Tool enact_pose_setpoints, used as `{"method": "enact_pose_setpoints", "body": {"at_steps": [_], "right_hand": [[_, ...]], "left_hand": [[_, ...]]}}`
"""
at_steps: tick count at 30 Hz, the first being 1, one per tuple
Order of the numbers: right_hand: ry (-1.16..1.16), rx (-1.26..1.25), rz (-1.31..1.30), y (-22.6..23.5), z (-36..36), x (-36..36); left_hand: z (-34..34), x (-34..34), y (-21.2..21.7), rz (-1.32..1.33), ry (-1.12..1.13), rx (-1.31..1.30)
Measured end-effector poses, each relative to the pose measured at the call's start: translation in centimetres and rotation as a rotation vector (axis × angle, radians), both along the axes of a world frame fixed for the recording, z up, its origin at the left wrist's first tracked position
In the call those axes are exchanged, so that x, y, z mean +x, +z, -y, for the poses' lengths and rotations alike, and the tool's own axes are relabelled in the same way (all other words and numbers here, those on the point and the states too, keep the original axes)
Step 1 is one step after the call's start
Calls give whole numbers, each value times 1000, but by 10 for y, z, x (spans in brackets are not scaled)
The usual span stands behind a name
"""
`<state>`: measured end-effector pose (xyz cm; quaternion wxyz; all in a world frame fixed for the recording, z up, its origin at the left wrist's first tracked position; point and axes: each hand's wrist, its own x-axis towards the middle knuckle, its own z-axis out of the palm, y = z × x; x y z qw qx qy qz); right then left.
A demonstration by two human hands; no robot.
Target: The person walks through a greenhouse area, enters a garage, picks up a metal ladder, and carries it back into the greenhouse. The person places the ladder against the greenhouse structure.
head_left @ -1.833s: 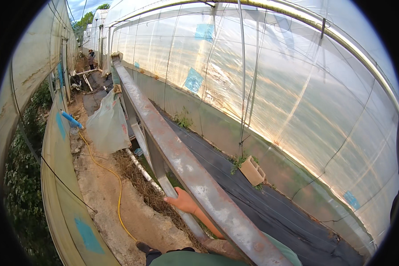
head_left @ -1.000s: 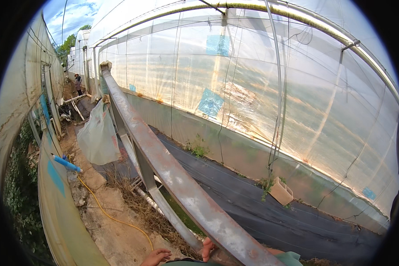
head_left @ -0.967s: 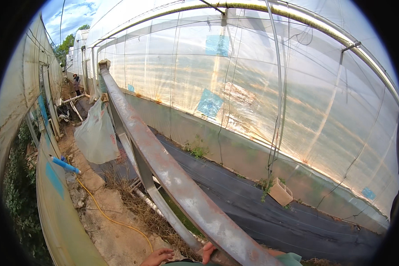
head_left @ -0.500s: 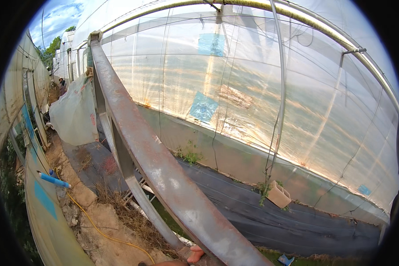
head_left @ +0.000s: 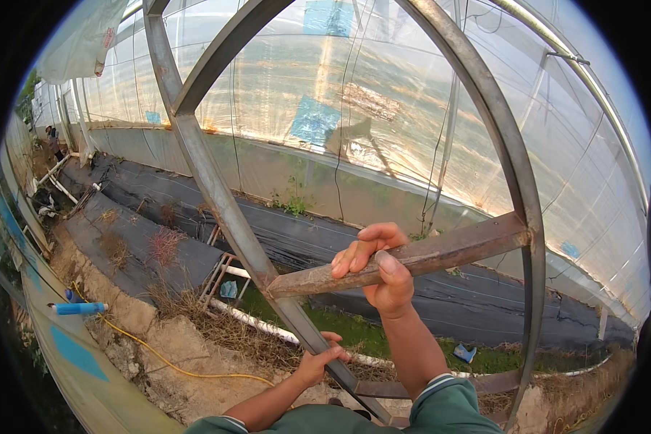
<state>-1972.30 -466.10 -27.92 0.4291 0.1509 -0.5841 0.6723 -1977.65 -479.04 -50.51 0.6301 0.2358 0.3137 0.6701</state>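
A bare steel ladder (head_left: 213, 173) of square tubing, rusty in patches, rises in front of me. My right hand (head_left: 383, 271) is closed round its rung (head_left: 470, 244), fingers over the top and thumb on the near side. Lower down, my left hand (head_left: 320, 364) grips the left rail, its fingers partly hidden behind the metal. The right rail (head_left: 517, 166) bends strongly in the wide view. Further rungs show above and below my hands.
Black ground sheet (head_left: 456, 311) and green water lie beyond the ladder, before a clear plastic greenhouse wall (head_left: 441, 145). A yellow hose (head_left: 159, 360), a blue tube (head_left: 79, 309) and a white pipe (head_left: 257, 320) are at left. Someone (head_left: 53, 142) is far off.
My view has tipped downward, bringing the ladder's rungs and both arms into sight. Both hands are now seen on the ladder; earlier only a bit of one showed at the lower edge.
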Motion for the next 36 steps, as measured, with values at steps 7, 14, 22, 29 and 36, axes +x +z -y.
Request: {"method": "enact_pose_setpoints", "body": {"at_steps": [7, 14, 22, 29, 36], "right_hand": [[-33, 115, -98, 11, 1, -6], [-169, 219, 155, 33, 1, 72], [-782, 902, 574, 50, 80, 265], [-1340, 317, 1040, -34, 22, 396], [-1252, 139, 1256, -91, -7, 333]], "left_hand": [[2, -23, 4, 57, 268, 77], [0, 33, 7, -26, 187, 123], [7, 61, 2, -97, 119, 164], [22, 65, -15, -164, 201, 72], [68, 28, -18, 1, 443, -66]]}}
